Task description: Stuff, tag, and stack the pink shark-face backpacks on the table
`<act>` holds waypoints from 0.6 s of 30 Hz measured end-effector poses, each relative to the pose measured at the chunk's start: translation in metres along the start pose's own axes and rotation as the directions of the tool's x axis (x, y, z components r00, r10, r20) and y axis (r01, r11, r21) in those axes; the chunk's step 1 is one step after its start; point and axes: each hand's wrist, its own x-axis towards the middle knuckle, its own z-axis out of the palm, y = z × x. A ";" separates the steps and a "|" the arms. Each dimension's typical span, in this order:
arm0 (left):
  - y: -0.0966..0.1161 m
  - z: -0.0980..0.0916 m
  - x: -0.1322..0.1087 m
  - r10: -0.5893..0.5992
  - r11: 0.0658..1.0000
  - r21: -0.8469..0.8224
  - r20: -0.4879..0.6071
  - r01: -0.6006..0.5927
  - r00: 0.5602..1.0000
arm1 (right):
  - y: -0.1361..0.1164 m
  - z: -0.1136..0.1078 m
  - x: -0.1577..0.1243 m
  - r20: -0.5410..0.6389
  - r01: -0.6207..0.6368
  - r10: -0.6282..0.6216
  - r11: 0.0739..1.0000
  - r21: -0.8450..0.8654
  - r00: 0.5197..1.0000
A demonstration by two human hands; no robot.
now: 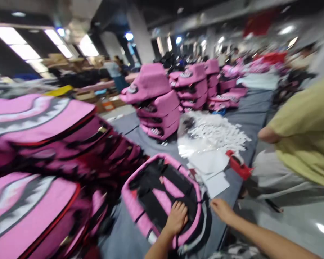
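A pink bag with a black back panel and pink-and-black straps lies on the grey-covered table in front of me. My left hand rests on its lower part, fingers curled against the black panel; whether they grip any of it is hidden. Just right of the bag, my right hand is closed, fingers pressed together near its edge, and what it may hold is too small to make out. White paper sheets lie beyond my right hand, beside a red tool-like object.
Large piles of pink bags fill the left side. More pink stacks stand farther back, beside a plastic bag of small white pieces. A person in a yellow-green shirt is at the right edge of the table.
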 end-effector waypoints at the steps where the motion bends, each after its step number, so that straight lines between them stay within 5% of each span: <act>1: -0.001 0.002 -0.025 -0.016 1.000 -0.011 0.075 0.016 0.997 | 0.001 0.013 -0.008 0.069 -0.039 0.038 0.999 0.003 0.997; 4: -0.003 0.012 -0.051 -0.025 0.998 -0.050 0.198 0.036 0.980 | 0.012 0.016 -0.011 0.186 -0.079 0.079 0.997 -0.008 0.979; 8: -0.008 0.022 -0.038 0.000 0.996 -0.090 0.226 0.021 0.974 | 0.018 -0.004 -0.001 0.217 -0.048 0.046 0.999 0.003 0.975; 18: -0.008 0.018 -0.027 0.025 0.996 -0.088 0.279 0.000 0.960 | -0.039 0.019 0.024 0.192 0.134 -0.152 0.986 0.102 0.969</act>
